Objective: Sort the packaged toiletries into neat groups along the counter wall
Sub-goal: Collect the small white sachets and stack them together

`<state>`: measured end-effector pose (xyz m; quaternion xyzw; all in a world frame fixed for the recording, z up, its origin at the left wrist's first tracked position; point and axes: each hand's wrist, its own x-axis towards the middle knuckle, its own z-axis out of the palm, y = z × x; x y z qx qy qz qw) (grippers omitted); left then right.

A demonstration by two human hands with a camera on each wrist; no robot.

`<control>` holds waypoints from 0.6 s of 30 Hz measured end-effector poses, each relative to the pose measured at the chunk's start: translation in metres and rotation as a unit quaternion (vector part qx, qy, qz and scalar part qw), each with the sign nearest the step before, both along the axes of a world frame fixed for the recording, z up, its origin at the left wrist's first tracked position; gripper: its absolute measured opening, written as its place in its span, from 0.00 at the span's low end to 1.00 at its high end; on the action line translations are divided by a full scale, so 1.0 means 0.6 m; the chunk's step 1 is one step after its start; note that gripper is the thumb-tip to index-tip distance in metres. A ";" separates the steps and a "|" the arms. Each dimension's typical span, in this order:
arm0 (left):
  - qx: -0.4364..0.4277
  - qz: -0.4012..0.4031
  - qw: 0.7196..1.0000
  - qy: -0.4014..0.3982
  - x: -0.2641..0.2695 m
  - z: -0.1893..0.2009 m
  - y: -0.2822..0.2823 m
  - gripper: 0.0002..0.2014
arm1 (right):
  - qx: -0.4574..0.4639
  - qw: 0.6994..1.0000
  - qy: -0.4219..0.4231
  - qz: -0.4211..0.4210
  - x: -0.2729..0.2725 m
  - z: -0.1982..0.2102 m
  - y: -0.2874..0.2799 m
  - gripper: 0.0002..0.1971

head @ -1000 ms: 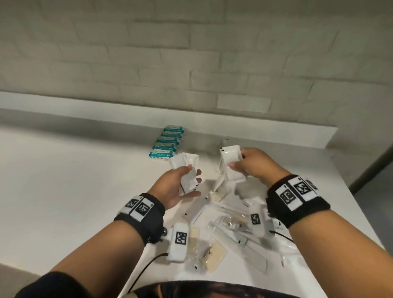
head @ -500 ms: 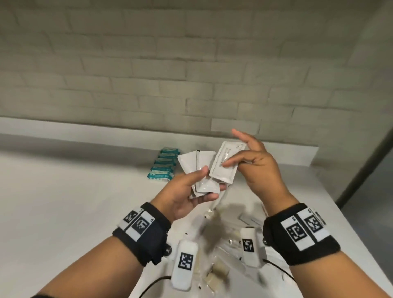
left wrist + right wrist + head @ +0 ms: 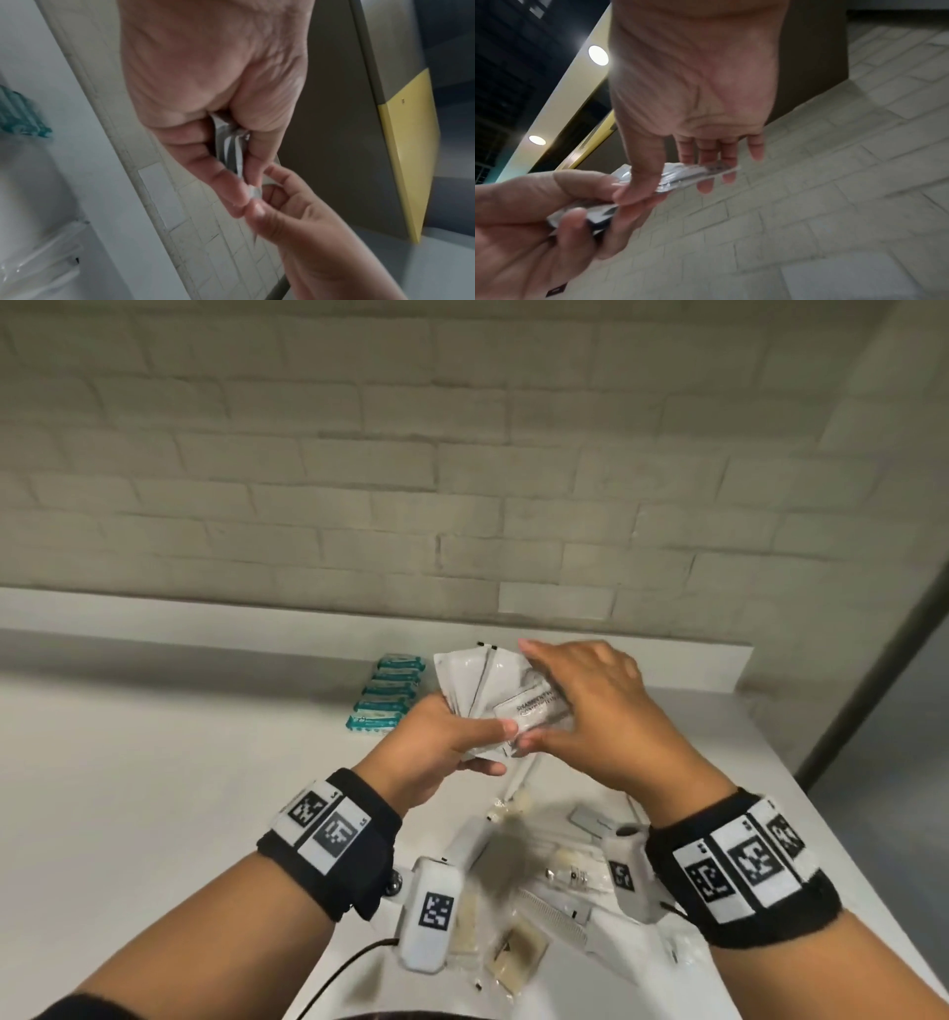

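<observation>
My left hand [image 3: 482,743] holds a fan of white sachets [image 3: 475,681] above the counter, thumb on top and fingers underneath. My right hand [image 3: 560,690] lays one more printed white sachet [image 3: 534,708] on that fan, pinching it between thumb and straight fingers. In the left wrist view the sachet edges [image 3: 231,146] show between the left hand's [image 3: 218,101] thumb and fingers. The right wrist view has the right hand [image 3: 693,85] on the sachet [image 3: 695,172]. A neat row of teal packets [image 3: 388,691] lies by the counter wall.
A loose pile of clear and white packaged items [image 3: 544,886] lies on the white counter [image 3: 154,788] below my wrists. A low white ledge [image 3: 205,618] and a pale brick wall [image 3: 359,480] close off the back. The counter ends at the right, beside a dark doorway.
My right hand has brought its sachet down onto the fan in the left hand. Both hands have moved closer together and a little toward the wall.
</observation>
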<state>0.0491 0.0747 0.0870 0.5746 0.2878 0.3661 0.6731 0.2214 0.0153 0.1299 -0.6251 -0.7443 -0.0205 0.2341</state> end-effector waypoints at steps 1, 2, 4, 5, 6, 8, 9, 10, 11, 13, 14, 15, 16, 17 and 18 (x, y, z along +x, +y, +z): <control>0.001 0.005 1.000 -0.001 -0.001 0.001 0.002 0.12 | -0.023 0.999 -0.007 -0.022 -0.005 0.000 0.001 0.47; 0.001 0.010 1.000 -0.002 -0.001 0.001 0.004 0.12 | -0.052 0.997 0.021 -0.045 -0.007 -0.002 0.003 0.46; -0.012 0.022 1.000 -0.009 -0.001 -0.002 0.007 0.11 | -0.110 0.986 0.101 -0.079 -0.009 -0.015 0.009 0.43; -0.024 0.027 0.999 -0.016 -0.001 -0.005 0.009 0.10 | -0.128 0.977 0.143 -0.089 -0.006 -0.023 0.013 0.39; -0.038 0.027 0.999 -0.021 -0.002 -0.007 0.011 0.09 | -0.129 0.968 0.196 -0.090 -0.001 -0.032 0.019 0.33; -0.045 0.012 0.999 -0.006 -0.006 -0.010 0.015 0.08 | -0.104 0.927 0.355 -0.064 0.010 -0.040 0.027 0.17; -0.034 -0.003 0.999 0.013 -0.006 -0.011 0.016 0.09 | -0.103 0.890 0.443 -0.034 0.012 -0.039 0.030 0.13; -0.018 -0.019 0.999 0.032 -0.005 -0.013 0.016 0.10 | -0.114 0.852 0.510 -0.003 0.011 -0.036 0.032 0.11; -0.006 -0.034 0.998 0.043 -0.004 -0.014 0.015 0.11 | -0.130 0.824 0.551 0.022 0.008 -0.033 0.035 0.11; -0.001 -0.050 0.998 0.036 0.000 -0.017 0.015 0.15 | -0.130 0.815 0.562 0.046 0.003 -0.028 0.042 0.11; -0.006 -0.051 0.998 0.021 0.002 -0.018 0.016 0.17 | -0.097 0.825 0.554 0.048 0.003 -0.027 0.046 0.12; -0.015 -0.044 0.999 0.005 0.002 -0.017 0.018 0.19 | -0.047 0.838 0.541 0.047 0.006 -0.025 0.049 0.13; -0.028 -0.031 0.999 -0.011 0.000 -0.016 0.021 0.21 | 0.006 0.851 0.523 0.046 0.011 -0.024 0.051 0.15; -0.043 -0.017 0.999 -0.028 -0.002 -0.015 0.024 0.23 | 0.045 0.861 0.505 0.046 0.017 -0.024 0.052 0.16; -0.055 -0.002 0.998 -0.042 -0.005 -0.015 0.028 0.23 | 0.066 0.866 0.493 0.047 0.023 -0.024 0.051 0.16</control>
